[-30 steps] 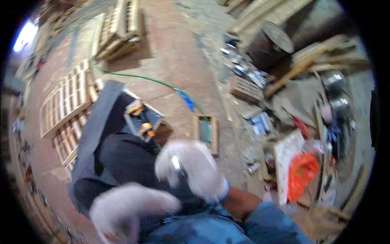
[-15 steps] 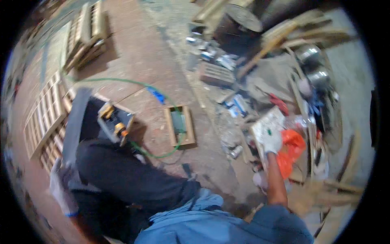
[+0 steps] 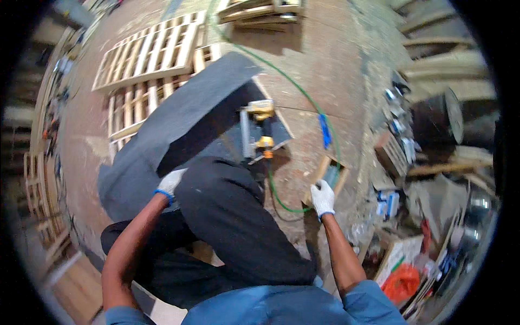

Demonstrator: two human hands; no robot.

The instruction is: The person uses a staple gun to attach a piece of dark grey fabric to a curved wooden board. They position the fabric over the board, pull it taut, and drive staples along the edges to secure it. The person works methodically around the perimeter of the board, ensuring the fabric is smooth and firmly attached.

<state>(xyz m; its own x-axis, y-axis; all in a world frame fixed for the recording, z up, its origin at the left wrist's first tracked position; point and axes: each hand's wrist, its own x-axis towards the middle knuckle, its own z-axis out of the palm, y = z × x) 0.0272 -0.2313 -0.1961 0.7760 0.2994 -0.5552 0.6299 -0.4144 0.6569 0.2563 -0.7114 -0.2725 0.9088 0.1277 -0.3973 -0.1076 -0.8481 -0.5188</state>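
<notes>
My right hand, in a white glove with a blue cuff, is over the near left edge of a small open wooden box. Its fingers are curled closed; whatever they hold, if anything, I cannot make out. Grey-green pieces lie inside the box. My left hand, gloved too, rests against the dark grey sheet beside my bent knee, its fingers mostly hidden. On the dark surface past the knee lies a yellow and black nail gun, with a green hose near it.
Slatted wooden pallets lie at the far left, and stacked wood stands beyond. A blue object lies by the hose. On the right are a hollow brick, a dark drum, an orange bag and assorted scraps.
My right hand has moved left from the cluttered white board to the wooden box. My left hand has moved from the sheet's edge to beside my knee. The view has swung left.
</notes>
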